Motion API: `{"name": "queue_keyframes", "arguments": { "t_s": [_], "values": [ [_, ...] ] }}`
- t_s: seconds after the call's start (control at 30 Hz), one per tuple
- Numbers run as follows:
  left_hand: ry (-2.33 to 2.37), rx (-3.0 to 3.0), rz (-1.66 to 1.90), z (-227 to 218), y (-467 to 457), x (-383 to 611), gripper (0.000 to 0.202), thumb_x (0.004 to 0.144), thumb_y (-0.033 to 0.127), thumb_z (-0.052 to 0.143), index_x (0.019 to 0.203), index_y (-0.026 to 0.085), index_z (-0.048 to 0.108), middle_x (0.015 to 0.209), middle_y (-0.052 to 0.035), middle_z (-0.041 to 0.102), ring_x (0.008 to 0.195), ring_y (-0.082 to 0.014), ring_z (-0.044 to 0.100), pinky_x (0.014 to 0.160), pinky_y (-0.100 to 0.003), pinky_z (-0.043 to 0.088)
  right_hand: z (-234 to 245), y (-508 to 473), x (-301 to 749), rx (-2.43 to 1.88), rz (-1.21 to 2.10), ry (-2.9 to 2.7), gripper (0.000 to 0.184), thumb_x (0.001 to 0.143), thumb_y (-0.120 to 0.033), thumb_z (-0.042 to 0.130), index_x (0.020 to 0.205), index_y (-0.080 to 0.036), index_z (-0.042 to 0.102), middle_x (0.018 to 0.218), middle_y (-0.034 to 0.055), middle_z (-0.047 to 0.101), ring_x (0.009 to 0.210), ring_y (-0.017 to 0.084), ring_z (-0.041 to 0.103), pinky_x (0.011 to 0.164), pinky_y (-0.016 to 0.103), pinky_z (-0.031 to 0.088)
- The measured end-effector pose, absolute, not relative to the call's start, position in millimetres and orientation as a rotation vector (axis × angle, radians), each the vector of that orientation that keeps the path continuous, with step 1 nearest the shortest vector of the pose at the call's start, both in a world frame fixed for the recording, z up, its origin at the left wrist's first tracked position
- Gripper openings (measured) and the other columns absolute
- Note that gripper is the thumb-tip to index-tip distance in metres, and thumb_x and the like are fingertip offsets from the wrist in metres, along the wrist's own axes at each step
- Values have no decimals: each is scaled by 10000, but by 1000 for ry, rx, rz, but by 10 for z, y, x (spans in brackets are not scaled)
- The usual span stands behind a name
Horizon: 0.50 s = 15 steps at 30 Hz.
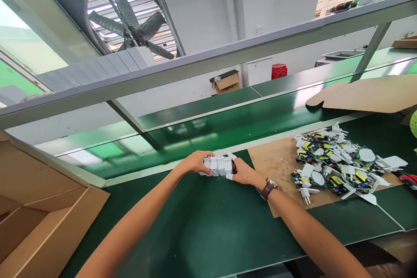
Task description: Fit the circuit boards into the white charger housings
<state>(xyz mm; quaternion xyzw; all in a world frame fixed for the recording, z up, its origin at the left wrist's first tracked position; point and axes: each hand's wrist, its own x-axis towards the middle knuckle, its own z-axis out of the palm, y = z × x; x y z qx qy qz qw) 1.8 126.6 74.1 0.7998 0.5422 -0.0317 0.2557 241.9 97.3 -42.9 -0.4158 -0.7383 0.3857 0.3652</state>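
Observation:
A short row of white charger housings [218, 165] lies on the green work table [208, 221] close to the conveyor edge. My left hand [195, 161] is curled against the row's left end. My right hand [243, 173], with a brown-strapped wristwatch [269, 188] on its wrist and white covers on some fingertips, presses on the right end. Both hands squeeze the row between them. Which fingers wrap under the housings is hidden.
A cardboard sheet [280, 160] at right carries a heap of circuit boards and white plug parts [339, 163]. An open cardboard box [39, 213] stands at left. Beyond run the green conveyor belt [228, 126], flat cardboard [368, 93], a red stool [279, 70] and a wall fan [130, 21].

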Motion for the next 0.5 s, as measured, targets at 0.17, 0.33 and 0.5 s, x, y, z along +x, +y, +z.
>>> {"name": "queue_keyframes", "arguments": {
  "t_s": [0.17, 0.33, 0.5],
  "values": [
    [1365, 2210, -131, 802, 1197, -74, 717, 571, 370, 874, 1258, 280, 691, 1227, -23, 710, 1107, -295, 658, 923, -318, 499, -268, 877, 2500, -1109, 781, -1987, 974, 692, -411, 884, 1510, -143, 428, 1383, 213, 567, 1212, 367, 602, 1035, 516, 508],
    [1582, 2249, 167, 739, 957, -210, 1348, 579, 629, 877, 1658, 257, 159, 1670, -190, 255, 1494, -411, 353, 1166, -488, 380, -117, 821, 2540, -961, 192, -2083, 556, 925, -386, 681, 1416, -163, 545, 1376, 214, 602, 1236, 388, 589, 1031, 565, 498],
    [1842, 2018, 295, 421, 666, -107, 1521, 612, 671, 848, 1638, 132, -137, 1589, -264, 340, 1439, -452, 412, 1155, -545, 393, -128, 735, 2467, -746, -108, -2175, 221, 1001, -316, 580, 1110, -151, 678, 1212, 213, 676, 1014, 333, 648, 814, 480, 537]
  ]
}}
